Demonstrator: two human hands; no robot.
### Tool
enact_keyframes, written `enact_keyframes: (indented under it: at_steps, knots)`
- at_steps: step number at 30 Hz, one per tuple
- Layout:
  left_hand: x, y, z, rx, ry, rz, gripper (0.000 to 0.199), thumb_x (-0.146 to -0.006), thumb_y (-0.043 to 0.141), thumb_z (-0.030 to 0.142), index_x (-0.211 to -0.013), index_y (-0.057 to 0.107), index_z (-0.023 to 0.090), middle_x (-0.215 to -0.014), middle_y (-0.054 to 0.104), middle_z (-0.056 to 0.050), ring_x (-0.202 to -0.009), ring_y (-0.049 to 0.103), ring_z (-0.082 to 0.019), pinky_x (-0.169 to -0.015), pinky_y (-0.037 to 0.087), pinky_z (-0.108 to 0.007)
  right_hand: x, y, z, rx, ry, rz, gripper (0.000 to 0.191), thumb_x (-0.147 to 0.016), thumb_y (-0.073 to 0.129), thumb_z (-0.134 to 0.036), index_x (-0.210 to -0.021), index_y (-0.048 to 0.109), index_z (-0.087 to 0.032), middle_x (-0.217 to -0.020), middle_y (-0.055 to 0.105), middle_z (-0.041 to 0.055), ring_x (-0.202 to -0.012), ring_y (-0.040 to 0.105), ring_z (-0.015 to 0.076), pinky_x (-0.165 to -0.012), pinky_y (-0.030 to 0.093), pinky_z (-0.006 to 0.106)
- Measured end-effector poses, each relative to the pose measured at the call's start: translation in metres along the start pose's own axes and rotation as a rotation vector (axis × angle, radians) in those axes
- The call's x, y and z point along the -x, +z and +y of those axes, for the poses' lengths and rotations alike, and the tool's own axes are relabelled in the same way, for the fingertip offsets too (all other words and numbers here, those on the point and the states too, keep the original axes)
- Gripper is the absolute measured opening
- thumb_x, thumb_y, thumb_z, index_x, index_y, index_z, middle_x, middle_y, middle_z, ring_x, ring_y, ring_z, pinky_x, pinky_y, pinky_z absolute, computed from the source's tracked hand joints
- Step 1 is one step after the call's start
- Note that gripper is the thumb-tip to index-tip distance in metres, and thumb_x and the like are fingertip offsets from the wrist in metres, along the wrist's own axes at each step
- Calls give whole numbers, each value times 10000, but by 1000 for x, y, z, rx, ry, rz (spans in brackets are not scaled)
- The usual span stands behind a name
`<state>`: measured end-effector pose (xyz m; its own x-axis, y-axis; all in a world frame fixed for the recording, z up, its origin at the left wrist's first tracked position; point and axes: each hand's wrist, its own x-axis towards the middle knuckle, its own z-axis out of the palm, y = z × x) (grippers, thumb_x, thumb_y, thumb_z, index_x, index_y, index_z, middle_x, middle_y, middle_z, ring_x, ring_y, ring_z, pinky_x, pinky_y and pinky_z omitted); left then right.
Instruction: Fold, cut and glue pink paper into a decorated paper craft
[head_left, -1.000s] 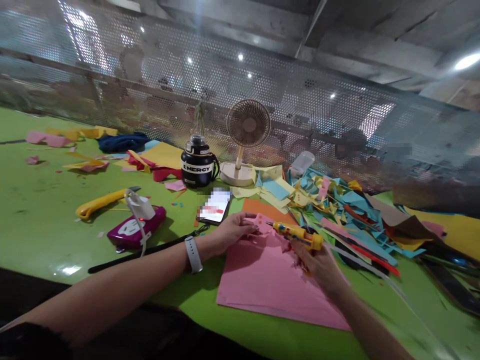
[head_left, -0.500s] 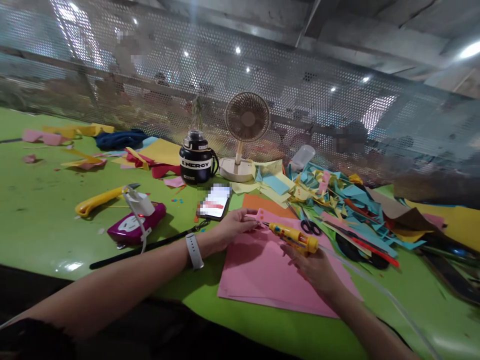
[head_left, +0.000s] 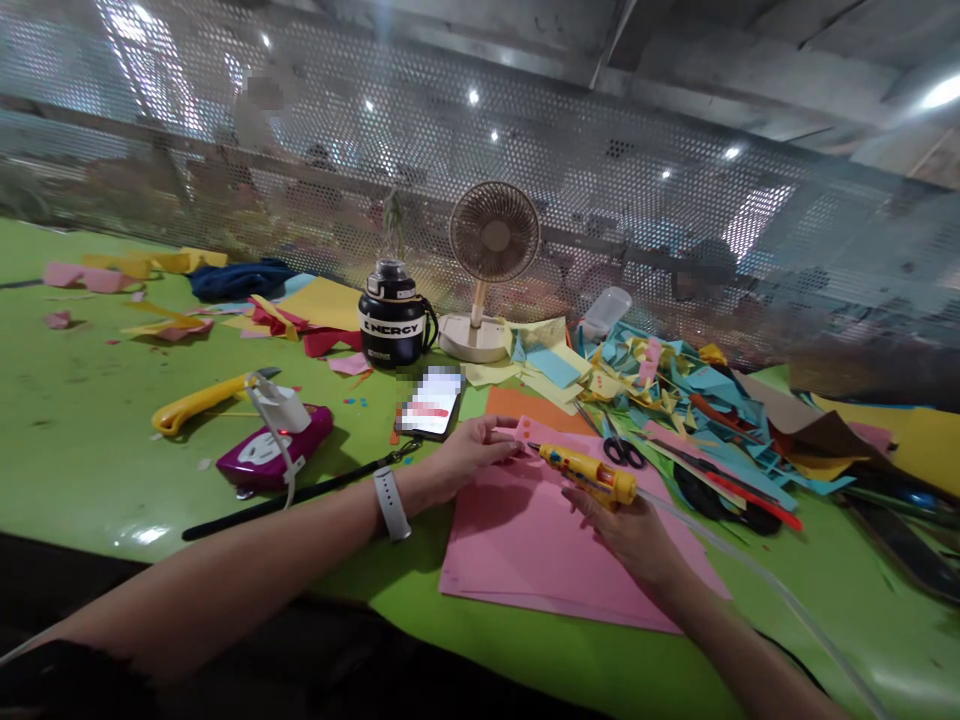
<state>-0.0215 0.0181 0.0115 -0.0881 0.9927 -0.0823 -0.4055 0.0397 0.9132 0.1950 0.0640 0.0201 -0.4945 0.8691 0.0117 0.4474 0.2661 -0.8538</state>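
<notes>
My right hand (head_left: 626, 535) is wrapped round the grip of a yellow glue gun (head_left: 589, 472), its nozzle pointing left. A pale cord trails from the gun's back end toward the lower right. My left hand (head_left: 474, 455), with a white watch band on the wrist, pinches the edge of a small pink paper piece (head_left: 527, 427) marked with orange dots. The nozzle tip is close to the left fingertips; whether it touches the paper I cannot tell. Beneath both hands lies a stack of pink paper sheets (head_left: 555, 560), with an orange sheet (head_left: 517, 403) behind.
Black-handled scissors (head_left: 624, 453) lie right of the glue gun, before a heap of paper scraps (head_left: 697, 390). Behind are a phone (head_left: 431, 405), a black flask (head_left: 391, 320) and a fan (head_left: 495, 235). On the left are a purple power bank (head_left: 274, 450) and a yellow-handled knife (head_left: 206, 402).
Both hands, the glue gun and the paper hold nearly the same positions. The view has shifted very slightly.
</notes>
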Motion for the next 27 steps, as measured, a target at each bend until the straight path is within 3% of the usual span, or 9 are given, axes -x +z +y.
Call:
enact_keyframes:
  at_steps: [7, 16, 23, 27]
  knots:
    - [-1, 0, -1, 5, 0, -9, 349, -738, 741, 128, -1044, 572, 128, -752, 748, -53, -705, 692, -132, -685, 491, -227, 1, -1, -3, 67, 29, -27, 468, -717, 619, -597, -880, 669, -162, -665, 641, 39, -559, 583, 158, -460, 464, 245]
    - [-1, 1, 0, 12, -2, -2, 310, -735, 738, 110, -1003, 586, 143, -727, 743, -42, -690, 689, -132, -691, 491, -238, -1, -1, 8, 77, -12, -24, 409, -751, 611, -557, -916, 678, -189, -651, 634, 25, -540, 585, 154, -463, 475, 248]
    - [-2, 0, -3, 4, 13, -4, 333, -715, 761, 138, -1006, 597, 143, -749, 742, -52, -726, 695, -155, -733, 495, -267, 2, -3, -7, 54, -48, -81, 463, -786, 573, -541, -1049, 651, -168, -743, 652, 50, -598, 590, 161, -536, 508, 262]
    - [-2, 0, -3, -17, 14, 2, 330, -719, 752, 126, -1010, 599, 146, -765, 743, -54, -719, 692, -148, -731, 490, -261, 4, -2, -8, 67, -45, -68, 440, -778, 578, -535, -1003, 663, -167, -708, 629, 43, -550, 552, 144, -521, 496, 261]
